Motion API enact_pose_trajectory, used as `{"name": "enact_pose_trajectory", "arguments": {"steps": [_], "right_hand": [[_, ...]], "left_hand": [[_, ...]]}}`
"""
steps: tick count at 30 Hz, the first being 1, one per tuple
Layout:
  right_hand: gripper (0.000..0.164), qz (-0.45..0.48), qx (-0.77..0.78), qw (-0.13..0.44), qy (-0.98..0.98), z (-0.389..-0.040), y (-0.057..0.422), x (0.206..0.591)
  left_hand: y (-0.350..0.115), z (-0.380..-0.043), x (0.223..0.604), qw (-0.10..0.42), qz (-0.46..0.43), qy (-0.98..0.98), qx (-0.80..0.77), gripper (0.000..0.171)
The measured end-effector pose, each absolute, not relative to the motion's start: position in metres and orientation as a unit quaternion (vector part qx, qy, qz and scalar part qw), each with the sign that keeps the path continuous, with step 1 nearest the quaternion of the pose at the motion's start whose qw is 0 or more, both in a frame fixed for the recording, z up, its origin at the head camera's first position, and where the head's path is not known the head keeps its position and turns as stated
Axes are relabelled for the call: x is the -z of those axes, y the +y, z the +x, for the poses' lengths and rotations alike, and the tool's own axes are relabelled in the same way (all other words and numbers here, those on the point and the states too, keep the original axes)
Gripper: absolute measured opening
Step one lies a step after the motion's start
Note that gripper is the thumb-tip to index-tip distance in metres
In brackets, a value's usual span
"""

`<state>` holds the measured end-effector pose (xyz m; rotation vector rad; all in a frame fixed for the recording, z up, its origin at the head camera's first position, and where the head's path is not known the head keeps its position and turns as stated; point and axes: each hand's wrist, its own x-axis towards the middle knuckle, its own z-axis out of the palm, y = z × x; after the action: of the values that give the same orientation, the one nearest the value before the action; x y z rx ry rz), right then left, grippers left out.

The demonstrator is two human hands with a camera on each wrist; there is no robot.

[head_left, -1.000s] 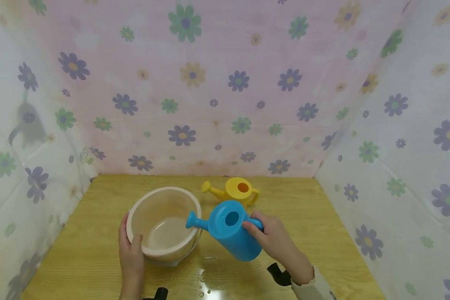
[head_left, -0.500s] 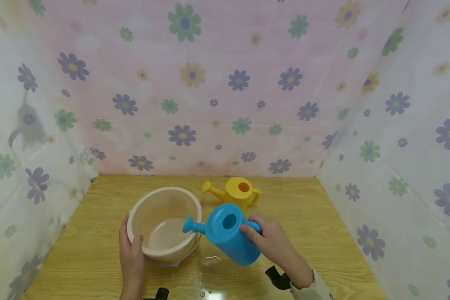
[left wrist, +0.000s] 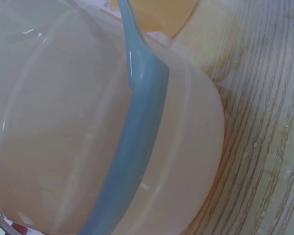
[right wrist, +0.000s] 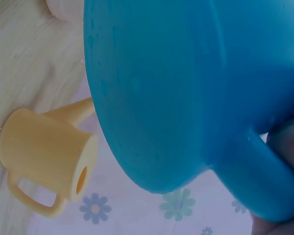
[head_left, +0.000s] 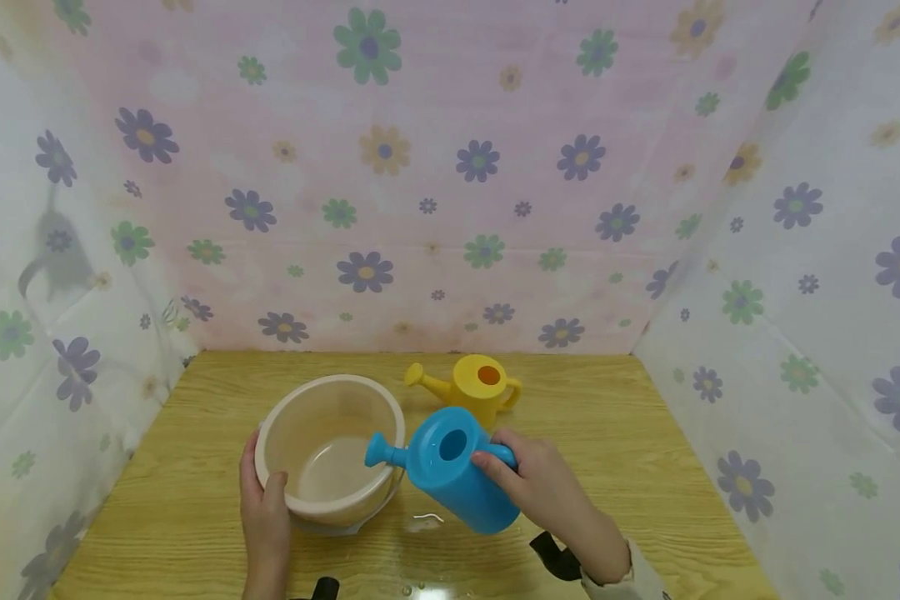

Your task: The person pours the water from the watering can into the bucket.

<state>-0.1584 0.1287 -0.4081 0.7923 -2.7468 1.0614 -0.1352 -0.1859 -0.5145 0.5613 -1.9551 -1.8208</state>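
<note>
In the head view my left hand (head_left: 265, 512) grips the near-left rim of a cream plastic bucket (head_left: 345, 502), thumb over the edge and fingers on the outside. Its grey-blue bail handle (left wrist: 137, 127) hangs down the side in the left wrist view. My right hand (head_left: 543, 483) holds a blue watering can (head_left: 465, 492) by its handle, thumb on top. The can leans toward the bucket, and its sprinkler head overlaps the bucket's right rim. Water shows in the recess of the can's top. No stream is visible from the spout.
A yellow watering can (head_left: 474, 392) stands behind the blue one, spout to the left. Water drops and a wet patch (head_left: 427, 523) lie on the wooden table (head_left: 607, 417). Flower-printed sheets (head_left: 435, 167) close off the back and both sides.
My right hand has brought the blue watering can slightly left and down, its sprinkler head moving over the bucket's rim. My left hand and the bucket have stayed nearly still.
</note>
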Motion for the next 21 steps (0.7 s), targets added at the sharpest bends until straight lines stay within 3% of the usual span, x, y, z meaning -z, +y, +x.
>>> {"name": "enact_pose_trajectory", "arguments": {"steps": [21], "right_hand": [[0.02, 0.272, -0.345, 0.04, -0.897, -0.1547, 0.1284, 0.405]], "left_hand": [[-0.1848, -0.135, 0.5154, 0.195, 0.212, -0.695, 0.659, 0.059]]}}
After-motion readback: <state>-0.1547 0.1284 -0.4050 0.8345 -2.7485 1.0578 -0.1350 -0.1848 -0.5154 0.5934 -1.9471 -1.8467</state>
